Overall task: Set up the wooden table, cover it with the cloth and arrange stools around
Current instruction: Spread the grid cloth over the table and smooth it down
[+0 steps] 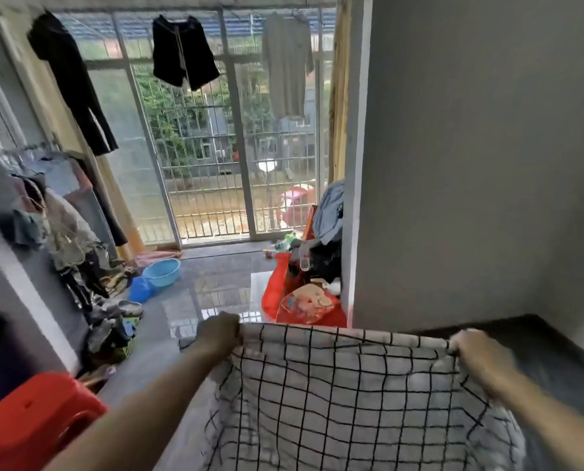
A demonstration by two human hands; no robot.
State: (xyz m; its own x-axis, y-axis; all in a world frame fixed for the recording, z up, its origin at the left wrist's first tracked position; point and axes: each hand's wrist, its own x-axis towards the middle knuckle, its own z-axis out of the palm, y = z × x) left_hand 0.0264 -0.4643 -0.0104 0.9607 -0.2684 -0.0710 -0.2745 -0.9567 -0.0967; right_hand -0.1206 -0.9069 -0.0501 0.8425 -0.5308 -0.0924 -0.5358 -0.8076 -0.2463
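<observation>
A white cloth with a black grid pattern (345,396) hangs stretched in front of me at the bottom middle. My left hand (220,333) grips its upper left corner, and my right hand (477,351) grips the upper right corner. The cloth's top edge runs between both hands and the rest drapes downward, hiding what lies under it. A red plastic stool (35,416) stands at the lower left beside my left forearm. A dark flat surface (555,355) shows to the right behind the cloth; whether it is the wooden table I cannot tell.
A grey wall (481,158) rises close on the right. Red bags and bottles (304,294) sit by its corner. Piled clothes and shoes (90,283) and blue basins (161,271) line the left. Glossy tiled floor (215,287) leads to a barred balcony door.
</observation>
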